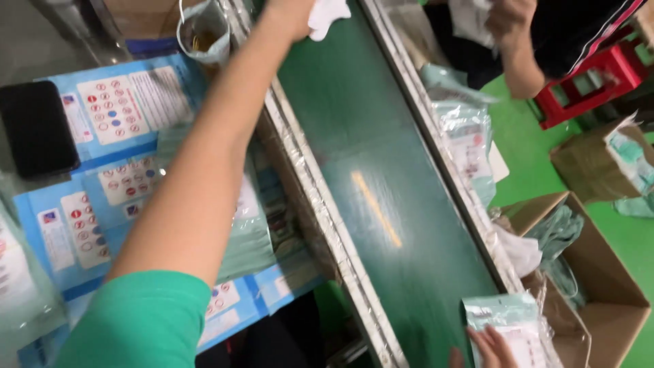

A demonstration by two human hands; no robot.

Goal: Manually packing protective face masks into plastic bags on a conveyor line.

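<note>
1. Head view: one left hand [289,13], at twelve o'clock, is closed on one white cloth [329,13] above the green conveyor belt [381,184].
2. One right hand [487,346], at five o'clock, is laid flat, fingers spread, on one sealed clear packet [507,324] at the belt's near edge.
3. Two open cardboard boxes [599,293] are seen at three to four o'clock.
4. One black phone [35,128] is seen at nine o'clock.

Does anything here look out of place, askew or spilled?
Somewhat. Sealed packets lie heaped unevenly along the far rail of the green belt, some overhanging it. Otherwise nothing is spilled: the left hand reaches a white item, and the right hand rests on a packet.
</note>
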